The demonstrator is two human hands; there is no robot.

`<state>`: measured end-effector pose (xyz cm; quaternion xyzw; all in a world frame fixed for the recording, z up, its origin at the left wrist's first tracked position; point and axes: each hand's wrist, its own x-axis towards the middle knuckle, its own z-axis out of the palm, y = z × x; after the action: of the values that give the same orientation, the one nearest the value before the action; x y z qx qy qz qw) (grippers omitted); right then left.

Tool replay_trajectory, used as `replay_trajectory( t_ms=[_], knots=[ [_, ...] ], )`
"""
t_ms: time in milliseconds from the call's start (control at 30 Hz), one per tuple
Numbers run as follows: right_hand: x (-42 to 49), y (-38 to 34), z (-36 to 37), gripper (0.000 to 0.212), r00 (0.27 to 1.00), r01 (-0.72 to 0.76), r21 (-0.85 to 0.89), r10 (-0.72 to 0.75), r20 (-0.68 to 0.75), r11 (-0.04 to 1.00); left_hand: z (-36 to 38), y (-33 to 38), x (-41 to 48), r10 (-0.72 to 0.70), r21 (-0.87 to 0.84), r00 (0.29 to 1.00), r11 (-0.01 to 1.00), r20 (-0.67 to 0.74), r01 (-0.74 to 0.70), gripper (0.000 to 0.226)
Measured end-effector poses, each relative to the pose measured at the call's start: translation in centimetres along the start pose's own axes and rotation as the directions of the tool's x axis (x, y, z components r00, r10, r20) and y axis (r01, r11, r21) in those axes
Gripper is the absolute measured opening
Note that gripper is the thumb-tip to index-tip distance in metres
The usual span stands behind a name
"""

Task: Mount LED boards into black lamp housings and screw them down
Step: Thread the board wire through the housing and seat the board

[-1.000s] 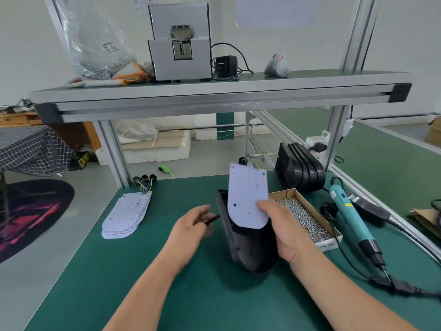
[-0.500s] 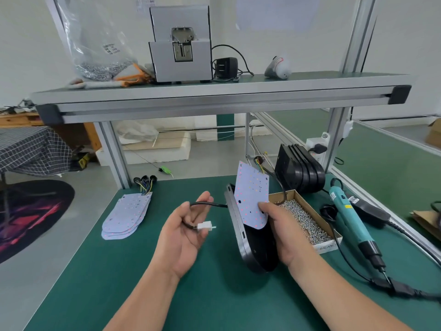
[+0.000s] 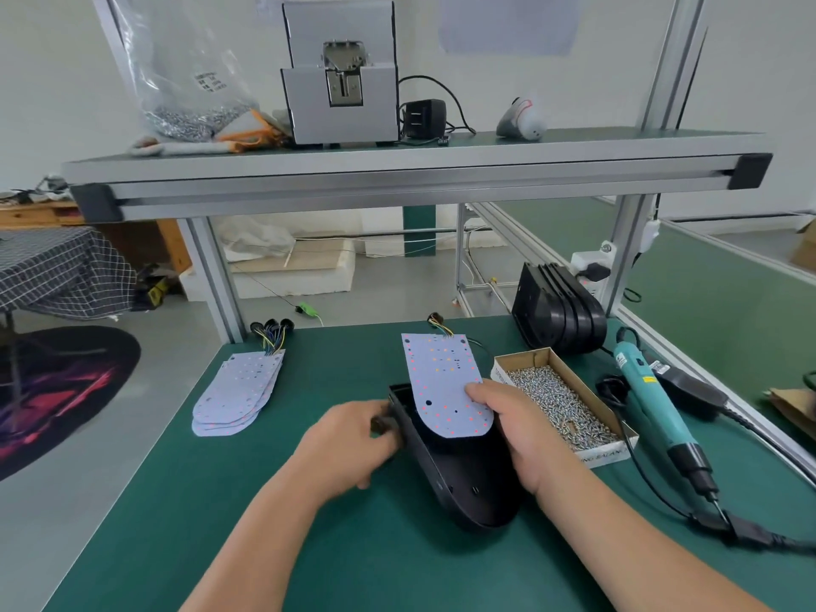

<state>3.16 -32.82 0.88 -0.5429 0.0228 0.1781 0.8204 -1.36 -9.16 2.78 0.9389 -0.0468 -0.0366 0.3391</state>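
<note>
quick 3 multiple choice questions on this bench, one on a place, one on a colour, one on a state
1. Where is the screw box relative to the held housing?
A) left of it
B) right of it
C) on the shelf

2. The screwdriver is
A) teal
B) red
C) yellow

3. The board in the right hand is
A) screwed down
B) held half out of the housing
C) lying in the stack

Answers:
1 B, the box lies just beyond the right hand.
2 A, its body is teal.
3 B, the hand pins it and its far end sticks out.

Fingertips of left hand blurred against lamp housing edge, grip unclear; screwdriver cable cut by right edge.
</note>
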Motion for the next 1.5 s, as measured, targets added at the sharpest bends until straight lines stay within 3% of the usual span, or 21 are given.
replay_trajectory(
  t_ms=[67, 167, 300, 367, 433, 500, 533, 600, 667, 733, 800, 900, 967, 1067, 1200, 1400, 1500],
  knots=[
    [0.0, -0.1, -0.2, 0.023, 0.999, -0.01, 0.004, 0.01, -0.031, 1.0, 0.2, 0.2, -0.1, 0.003, -0.006, 0.998, 1.0, 0.064, -0.002, 0.036],
    [0.1, -0.1, -0.3, 0.027, 0.997, -0.027, 0.016, 0.029, -0.075, 0.999, 0.1, -0.1, 0.1, 0.005, -0.043, 0.999, 0.999, 0.05, -0.003, 0.038],
    [0.2, -0.4, -0.4, 0.031, 0.993, -0.017, 0.101, 0.029, -0.118, 0.995, -0.1, -1.3, 0.3, -0.061, -0.352, 0.995, 0.935, -0.077, 0.03, 0.037],
    [0.3, -0.3, -0.2, 0.032, 0.992, -0.014, 0.125, 0.029, -0.121, 0.992, -0.1, -1.6, 0.4, -0.123, -0.648, 0.988, 0.76, -0.089, 0.037, 0.028],
    [0.2, -0.1, 0.2, 0.034, 0.991, -0.011, 0.145, 0.03, -0.131, 0.989, 0.7, -1.5, 0.8, -0.13, -0.909, 0.991, 0.417, -0.034, 0.024, 0.019],
    [0.2, 0.0, 0.5, 0.035, 0.989, -0.004, 0.161, 0.027, -0.142, 0.987, 1.7, -0.7, 1.1, -0.106, -0.998, 0.994, 0.05, 0.019, 0.025, 0.012],
    [0.1, 0.1, 0.5, 0.036, 0.989, -0.002, 0.16, 0.026, -0.148, 0.987, 2.1, -0.3, 1.2, -0.081, -0.997, 0.996, -0.072, 0.025, 0.02, 0.02],
    [0.1, 0.0, 0.3, 0.037, 0.988, -0.003, 0.153, 0.026, -0.149, 0.988, 2.7, 0.0, 1.5, -0.025, -0.977, 1.0, -0.213, 0.01, 0.004, 0.032],
    [0.1, 0.1, 0.2, 0.035, 0.988, -0.004, 0.136, 0.024, -0.15, 0.991, 2.8, -0.1, 1.9, -0.085, -0.967, 0.996, -0.254, -0.012, -0.033, 0.034],
    [0.3, 0.2, 0.0, 0.032, 0.989, -0.007, 0.102, 0.022, -0.144, 0.995, 2.6, -0.6, 2.4, -0.237, -0.987, 0.968, -0.118, -0.078, -0.109, 0.029],
    [0.3, 0.3, 0.0, 0.029, 0.991, -0.003, 0.072, 0.013, -0.132, 0.997, 2.0, -1.2, 2.4, -0.342, -0.967, 0.913, 0.197, -0.225, -0.164, 0.029],
    [0.4, 0.2, -0.2, 0.027, 0.991, 0.006, 0.057, 0.002, -0.134, 0.998, 1.4, -1.7, 2.0, -0.351, -0.738, 0.878, 0.675, -0.325, -0.004, 0.039],
    [0.3, 0.2, -0.2, 0.028, 0.993, -0.008, 0.049, 0.014, -0.118, 0.999, 1.7, -1.5, 1.8, -0.281, -0.556, 0.907, 0.829, -0.315, 0.064, 0.037],
    [0.1, 0.4, 0.1, 0.026, 0.995, -0.023, 0.041, 0.027, -0.097, 0.999, 2.2, -0.7, 1.4, -0.07, -0.41, 0.985, 0.912, -0.156, 0.0, 0.035],
    [0.1, 0.4, 0.1, 0.035, 0.992, -0.021, 0.062, 0.028, -0.119, 0.998, 1.5, -0.3, 0.7, 0.074, -0.547, 0.997, 0.836, 0.036, -0.042, 0.025],
    [0.5, -0.2, -0.6, 0.028, 0.984, 0.061, 0.133, -0.037, -0.175, 0.989, 1.6, -0.8, 0.9, 0.024, -0.489, 1.0, 0.872, 0.001, -0.02, 0.01],
    [0.4, -0.4, -0.7, 0.033, 0.981, 0.115, 0.169, -0.084, -0.176, 0.979, 1.7, -0.7, 0.9, -0.097, -0.623, 0.995, 0.777, 0.021, 0.089, 0.018]
  ],
)
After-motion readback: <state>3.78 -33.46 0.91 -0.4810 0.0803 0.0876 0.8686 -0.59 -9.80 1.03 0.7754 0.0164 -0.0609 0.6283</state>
